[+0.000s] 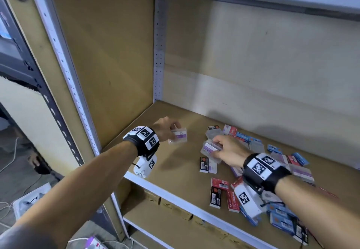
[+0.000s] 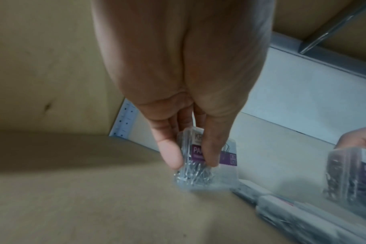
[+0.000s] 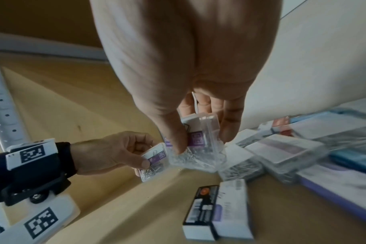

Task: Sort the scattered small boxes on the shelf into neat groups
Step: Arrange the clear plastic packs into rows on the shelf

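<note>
1. The thumb and fingers of the left hand (image 1: 165,129) are pinching a clear paper-clip box with a purple label (image 1: 178,135) over the bare left part of the shelf board (image 1: 175,172), towards its back left corner; whether the box is touching the board is not readable.

2. The fingers of the right hand (image 1: 229,150) are closing round a second clear paper-clip box (image 1: 211,147) at the left edge of the scattered pile (image 1: 276,163), which is covering the right half of the board.

3. Judging from this, the step in hand is pulling the paper-clip boxes out of the mix and starting their own group on the open left side.

4. The next move is calling for the left box to be set down flat and square, and for the right box to be carried across and laid flush beside or on top of it.

5. Blue boxes (image 1: 273,148), red staple boxes (image 1: 232,200) and a black-and-white box (image 1: 208,164) are lying jumbled, some overlapping, near the front edge and the middle of the board.

6. Motion blur is smearing both wrist views, so only fragments of the label lettering are coming through.

7. The right forearm and wrist camera (image 1: 248,200) are hiding part of the pile, and the frame is cutting off its right end.
</note>
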A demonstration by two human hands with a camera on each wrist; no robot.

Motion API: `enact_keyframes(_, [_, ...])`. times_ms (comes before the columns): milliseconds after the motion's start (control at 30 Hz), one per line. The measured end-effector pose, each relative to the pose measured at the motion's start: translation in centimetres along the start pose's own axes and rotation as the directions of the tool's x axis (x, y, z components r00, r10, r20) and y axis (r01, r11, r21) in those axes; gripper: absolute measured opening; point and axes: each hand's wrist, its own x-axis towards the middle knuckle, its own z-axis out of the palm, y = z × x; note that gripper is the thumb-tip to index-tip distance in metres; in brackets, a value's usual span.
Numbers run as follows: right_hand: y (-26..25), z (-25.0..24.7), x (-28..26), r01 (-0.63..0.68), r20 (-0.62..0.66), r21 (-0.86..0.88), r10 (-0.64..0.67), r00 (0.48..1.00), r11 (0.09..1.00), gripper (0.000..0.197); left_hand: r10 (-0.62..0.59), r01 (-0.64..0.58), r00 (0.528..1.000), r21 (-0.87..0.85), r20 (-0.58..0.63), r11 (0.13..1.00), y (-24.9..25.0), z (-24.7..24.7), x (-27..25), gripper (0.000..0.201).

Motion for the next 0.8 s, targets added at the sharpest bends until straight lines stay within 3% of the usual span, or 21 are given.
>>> enact_keyframes(300, [-3.9,1.4,7.3,0.025,0.033,-0.154,-0.020,0.999,0.988,0.030,-0.033,0.034,0.999,0.016,-0.020,0.999,-2.7,-0.5,2.0,0.037])
enact_keyframes(467, [-4.1,2.3,9.7,0.032,0.091,-0.245,-0.009,0.996,0.969,0.031,-0.013,0.015,1.000,0.050,-0.029,0.999,-3.0,-0.6,2.9,0.038])
enact_keyframes(800, [-2.9,2.3,13.0,0.022,0.065,-0.281,-0.003,0.998,0.960,0.029,0.030,-0.021,0.997,0.128,-0.066,0.992,-2.8,-0.8,4.7,0.040])
